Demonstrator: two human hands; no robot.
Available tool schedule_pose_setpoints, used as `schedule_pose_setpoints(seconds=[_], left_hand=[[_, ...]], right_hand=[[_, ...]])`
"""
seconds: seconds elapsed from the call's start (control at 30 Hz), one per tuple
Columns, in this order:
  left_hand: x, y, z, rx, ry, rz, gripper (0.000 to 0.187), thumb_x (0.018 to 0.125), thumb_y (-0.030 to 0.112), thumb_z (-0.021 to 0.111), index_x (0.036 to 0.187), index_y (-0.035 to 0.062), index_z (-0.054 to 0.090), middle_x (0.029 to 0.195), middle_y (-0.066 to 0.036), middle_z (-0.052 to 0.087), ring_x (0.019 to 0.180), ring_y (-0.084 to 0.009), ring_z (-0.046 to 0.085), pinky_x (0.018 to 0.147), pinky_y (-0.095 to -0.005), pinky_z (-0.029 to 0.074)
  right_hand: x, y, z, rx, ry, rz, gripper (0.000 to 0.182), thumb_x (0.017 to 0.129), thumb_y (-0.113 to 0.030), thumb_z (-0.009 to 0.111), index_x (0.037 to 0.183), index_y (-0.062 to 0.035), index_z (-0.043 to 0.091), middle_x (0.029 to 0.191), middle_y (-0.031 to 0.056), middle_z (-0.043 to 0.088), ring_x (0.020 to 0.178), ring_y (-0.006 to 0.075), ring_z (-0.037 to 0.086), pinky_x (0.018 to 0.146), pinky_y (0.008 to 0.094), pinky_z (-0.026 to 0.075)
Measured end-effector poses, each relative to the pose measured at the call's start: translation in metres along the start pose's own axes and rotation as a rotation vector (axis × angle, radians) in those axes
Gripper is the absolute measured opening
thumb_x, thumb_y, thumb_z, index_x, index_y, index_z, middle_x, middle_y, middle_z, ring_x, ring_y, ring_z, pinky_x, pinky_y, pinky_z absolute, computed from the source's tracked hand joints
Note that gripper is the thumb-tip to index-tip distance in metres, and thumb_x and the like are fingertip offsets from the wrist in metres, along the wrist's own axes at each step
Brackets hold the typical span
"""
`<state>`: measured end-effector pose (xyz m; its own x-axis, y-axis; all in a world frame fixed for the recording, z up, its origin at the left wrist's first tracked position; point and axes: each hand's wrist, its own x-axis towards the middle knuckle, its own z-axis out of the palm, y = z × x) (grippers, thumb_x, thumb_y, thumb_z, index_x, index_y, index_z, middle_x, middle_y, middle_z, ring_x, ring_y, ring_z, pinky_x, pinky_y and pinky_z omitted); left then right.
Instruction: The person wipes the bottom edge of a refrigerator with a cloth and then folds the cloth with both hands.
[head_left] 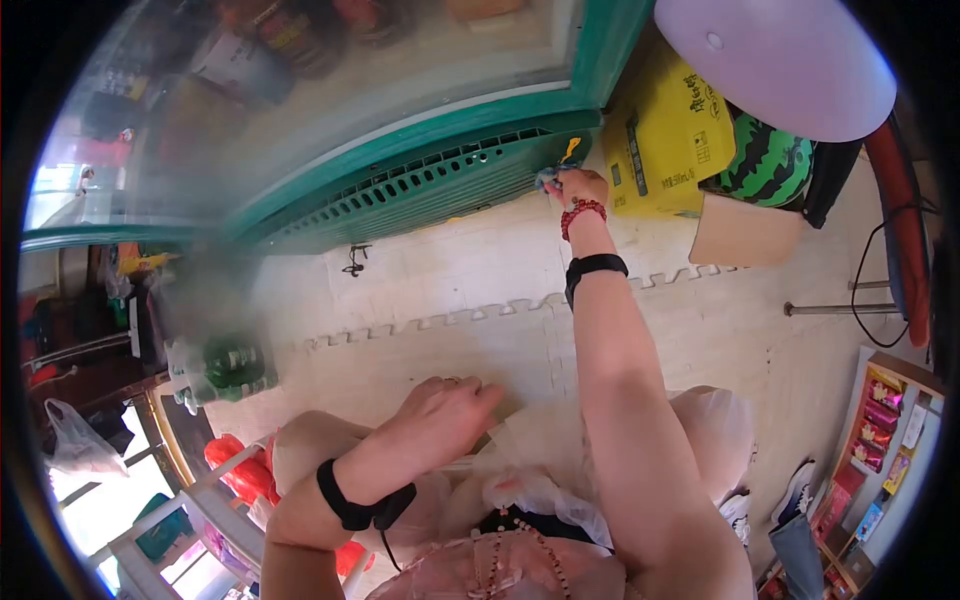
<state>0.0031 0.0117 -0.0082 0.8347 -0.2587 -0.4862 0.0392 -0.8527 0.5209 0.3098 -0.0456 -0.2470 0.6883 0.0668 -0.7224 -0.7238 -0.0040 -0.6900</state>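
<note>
My right hand (580, 188) reaches far forward, its fingers closed around a small bluish cloth (547, 179) at the lower right corner of a green cabinet (420, 185) with a slotted vent panel. A red bead bracelet and a black band circle that wrist. My left hand (447, 408) is held curled over my lap, and its fingers are bent in; whether anything is inside them is hidden. Right beside my right hand stands a yellow cardboard box (665, 150). A small dark object (355, 261) lies on the floor in front of the cabinet.
A watermelon-patterned ball (768, 163) sits by the box, under a pale purple rounded object (785, 60). Green bottles (232, 365) stand at left. A shelf of snack packets (880, 420) is at right, near shoes (793, 492). Interlocking mats (480, 345) cover the floor.
</note>
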Motion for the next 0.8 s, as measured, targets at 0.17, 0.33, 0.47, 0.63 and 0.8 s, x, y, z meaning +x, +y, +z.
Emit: schedule_pose_setpoints(seconds=[0.17,0.33,0.47,0.63,0.8], left_hand=[[0.003,-0.003,-0.001,-0.020,0.042,0.000,0.034,0.075,0.016,0.061,0.105,0.0037,0.050,0.079,-0.014,0.057,0.073,-0.0307,0.058,0.065,-0.0366,0.048],[0.001,-0.004,-0.003,-0.010,0.036,0.006,0.034,0.075,0.016,0.061,0.105,0.0045,0.050,0.079,-0.014,0.057,0.073,-0.0306,0.059,0.065,-0.0371,0.048],[0.003,-0.009,0.000,-0.019,0.006,-0.009,0.035,0.074,0.016,0.061,0.105,0.0046,0.050,0.078,-0.014,0.057,0.072,-0.0306,0.059,0.064,-0.0372,0.048],[0.005,-0.009,-0.005,-0.042,0.037,-0.003,0.035,0.073,0.017,0.061,0.104,0.0044,0.051,0.077,-0.014,0.057,0.070,-0.0312,0.059,0.064,-0.0372,0.048],[0.010,-0.011,-0.003,-0.041,0.007,0.016,0.037,0.073,0.017,0.062,0.106,0.0035,0.050,0.077,-0.014,0.057,0.070,-0.0308,0.059,0.064,-0.0367,0.048]], right_hand=[[-0.043,-0.016,0.013,0.216,0.138,-0.176,0.016,0.076,0.002,0.056,0.090,0.0052,0.050,0.084,0.0166,0.059,0.073,0.0249,0.060,0.055,0.0346,0.055],[-0.007,0.004,0.012,0.346,0.107,-0.177,0.021,0.073,0.010,0.056,0.091,0.0068,0.045,0.085,0.0187,0.057,0.069,0.0262,0.061,0.052,0.0344,0.056],[-0.028,-0.011,0.014,0.078,0.202,-0.087,0.018,0.069,0.009,0.059,0.083,0.0063,0.049,0.085,0.0168,0.055,0.069,0.0262,0.060,0.051,0.0337,0.057],[-0.046,-0.013,0.011,0.294,0.125,-0.262,0.021,0.069,0.008,0.060,0.084,0.0062,0.047,0.084,0.0178,0.056,0.068,0.0282,0.060,0.052,0.0405,0.056],[-0.031,-0.012,0.014,0.305,0.165,-0.187,0.023,0.068,0.012,0.059,0.085,0.0048,0.044,0.084,0.0190,0.056,0.071,0.0311,0.059,0.056,0.0494,0.054]])
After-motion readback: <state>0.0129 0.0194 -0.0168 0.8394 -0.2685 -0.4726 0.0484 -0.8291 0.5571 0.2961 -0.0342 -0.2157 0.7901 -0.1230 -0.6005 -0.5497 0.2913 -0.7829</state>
